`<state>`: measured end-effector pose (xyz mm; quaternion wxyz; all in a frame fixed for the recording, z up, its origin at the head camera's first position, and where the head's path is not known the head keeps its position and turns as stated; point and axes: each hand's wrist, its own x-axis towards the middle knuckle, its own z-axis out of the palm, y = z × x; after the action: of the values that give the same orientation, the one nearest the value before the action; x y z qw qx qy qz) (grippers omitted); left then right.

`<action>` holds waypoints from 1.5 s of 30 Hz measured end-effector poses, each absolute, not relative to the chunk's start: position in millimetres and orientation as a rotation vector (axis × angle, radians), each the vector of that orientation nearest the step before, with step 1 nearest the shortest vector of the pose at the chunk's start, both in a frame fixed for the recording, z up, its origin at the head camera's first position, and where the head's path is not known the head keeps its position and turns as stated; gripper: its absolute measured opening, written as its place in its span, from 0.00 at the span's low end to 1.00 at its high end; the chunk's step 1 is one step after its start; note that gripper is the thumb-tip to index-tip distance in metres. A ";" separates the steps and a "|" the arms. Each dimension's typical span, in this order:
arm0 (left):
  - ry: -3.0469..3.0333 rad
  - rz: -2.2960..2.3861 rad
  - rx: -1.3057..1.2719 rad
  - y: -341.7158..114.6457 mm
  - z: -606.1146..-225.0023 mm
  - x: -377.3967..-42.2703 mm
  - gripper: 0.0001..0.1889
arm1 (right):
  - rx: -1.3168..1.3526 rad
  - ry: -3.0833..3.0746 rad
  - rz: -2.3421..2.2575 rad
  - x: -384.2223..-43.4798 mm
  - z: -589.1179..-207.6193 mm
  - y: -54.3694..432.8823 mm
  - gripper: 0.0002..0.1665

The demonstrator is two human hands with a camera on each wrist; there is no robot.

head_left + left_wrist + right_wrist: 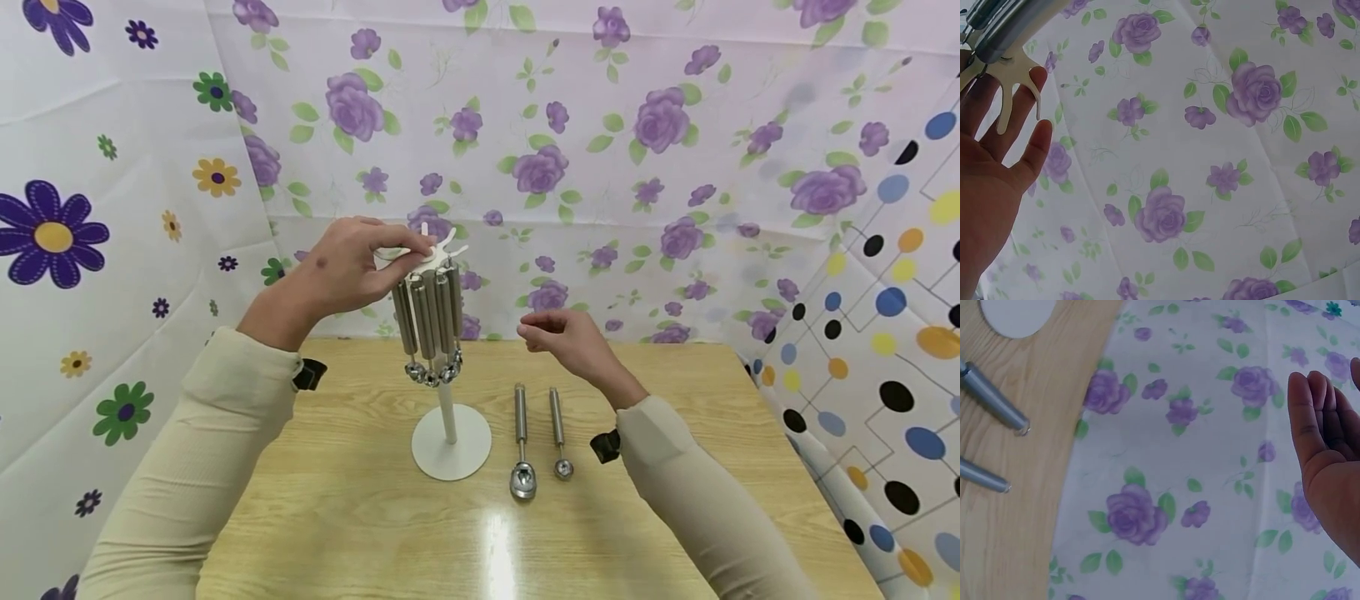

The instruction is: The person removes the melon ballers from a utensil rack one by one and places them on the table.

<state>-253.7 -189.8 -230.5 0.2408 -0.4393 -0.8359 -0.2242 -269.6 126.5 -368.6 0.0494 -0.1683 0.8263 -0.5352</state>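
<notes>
A white hook stand with a round base stands on the table. Around its top hang several steel melon ballers, handles up and scoop heads down. My left hand grips the white hooked top between thumb and fingers, with the palm to the left of it. To the right of the stand, my right hand hovers above the table, fingers loosely bent, holding nothing. Below it lie two more steel tools, a larger scoop and a smaller melon baller, handles pointing away from me.
The wooden table reaches back to a flowered cloth. A cloth with flowers hangs at the left and a dotted cloth at the right. Each wrist carries a black strap piece.
</notes>
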 end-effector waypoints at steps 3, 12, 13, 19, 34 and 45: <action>-2.279 -0.623 -1.209 -189.0 -231.0 -253.1 0.08 | -0.579 2.490 -1.655 -269.4 -359.2 116.7 0.24; -2.352 -0.669 -1.179 -190.4 -233.2 -250.4 0.06 | -0.750 2.467 -1.695 -269.1 -338.0 90.3 0.18; -2.360 -0.675 -1.175 -190.8 -233.1 -250.3 0.07 | -0.760 2.462 -1.693 -268.9 -335.9 87.3 0.19; -2.386 -0.707 -1.194 -192.8 -234.5 -249.0 0.12 | -0.891 2.454 -1.654 -269.0 -327.4 69.1 0.21; -2.273 -0.643 -1.259 -194.3 -237.8 -248.4 0.09 | -1.044 2.347 -1.660 -270.7 -326.7 45.4 0.21; -2.246 -0.583 -1.250 -194.1 -238.6 -248.5 0.20 | -0.932 2.405 -1.681 -269.8 -319.5 57.5 0.17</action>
<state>-248.5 -194.1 -238.6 0.2502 -0.4591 -0.8251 -0.2141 -269.8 57.5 -319.5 0.0315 -0.3026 0.7808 -0.5456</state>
